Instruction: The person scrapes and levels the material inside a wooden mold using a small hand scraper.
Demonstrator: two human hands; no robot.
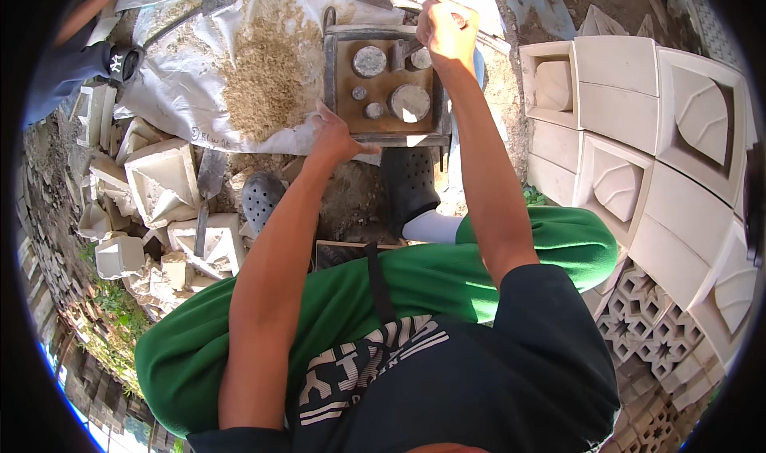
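A rectangular dark metal mould frame (383,141) lies in front of me on the ground. Inside, brown sandy material surrounds several round grey discs of different sizes, such as a large disc (410,103). My right hand (448,34) is closed round the handle of a small hand tool with a grey metal head (399,55), above the mould's far right part. The tool's exact kind is partly hidden by the fist. At the mould's near left corner is my left hand (335,139), thumb and forefinger spread along its edges, holding nothing.
Loose sand (267,82) lies on a white sheet (171,110) at left, with a shovel (218,0) beyond. Broken cast blocks (163,178) lie nearer left. Stacked pale blocks (618,66) stand at right. Another person's arm and leg (68,78) show far left.
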